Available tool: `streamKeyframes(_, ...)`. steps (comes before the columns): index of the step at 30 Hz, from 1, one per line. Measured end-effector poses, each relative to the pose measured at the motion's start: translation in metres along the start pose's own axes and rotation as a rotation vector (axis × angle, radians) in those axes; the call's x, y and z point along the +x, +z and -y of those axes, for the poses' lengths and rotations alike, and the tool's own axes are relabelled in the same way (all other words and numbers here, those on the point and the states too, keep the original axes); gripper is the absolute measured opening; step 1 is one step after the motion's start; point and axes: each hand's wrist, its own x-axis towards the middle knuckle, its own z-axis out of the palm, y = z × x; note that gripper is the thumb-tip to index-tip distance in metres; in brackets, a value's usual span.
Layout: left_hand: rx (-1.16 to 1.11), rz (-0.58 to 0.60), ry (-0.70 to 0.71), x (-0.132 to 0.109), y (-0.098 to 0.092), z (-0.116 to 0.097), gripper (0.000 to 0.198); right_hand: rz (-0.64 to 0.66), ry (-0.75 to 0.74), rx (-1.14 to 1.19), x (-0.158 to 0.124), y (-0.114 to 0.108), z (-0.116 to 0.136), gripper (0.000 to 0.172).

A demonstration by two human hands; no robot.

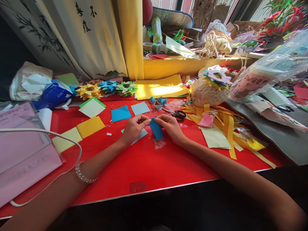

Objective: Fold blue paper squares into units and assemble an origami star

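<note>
Between my two hands is a piece of blue paper (157,129), folded into a narrow rectangle and tilted over the red table (144,165). My left hand (133,128) pinches its upper left corner between thumb and fingers. At the upper right corner, my right hand (170,127) pinches it the same way. A light blue sheet (141,137) lies partly under my left hand. Just beyond the hands sit a blue paper stack (120,113), a pale blue square (140,108), a folded blue paper ring (158,102) and black-handled scissors (179,115).
Yellow squares (90,127) and a pink folder (26,141) lie left, with a white cable (48,131) across it. Folded paper stars (107,88) line the back. Yellow strips (230,134), pale squares (215,138) and a round woven object (208,93) crowd the right.
</note>
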Motion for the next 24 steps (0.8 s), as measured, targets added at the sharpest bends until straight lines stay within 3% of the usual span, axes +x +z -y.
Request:
streamKeyframes(8,-0.015,-0.026,-0.012,0.000,-0.001,0.000,0.020,0.014,0.009,-0.002,0.000,-0.001,-0.002,0.033)
streamKeyframes(17,0.187,0.020,0.126,-0.001,0.001,0.000,0.022,0.092,-0.072,-0.283,-0.009,0.008,0.005,0.030)
streamKeyframes(21,0.137,-0.051,0.059,0.003,-0.004,0.004,0.024,0.178,-0.018,-0.301,-0.013,0.011,0.005,0.032)
streamKeyframes(24,0.132,-0.058,0.053,0.006,-0.006,0.003,0.028,0.155,-0.025,-0.274,-0.014,0.011,0.004,0.033)
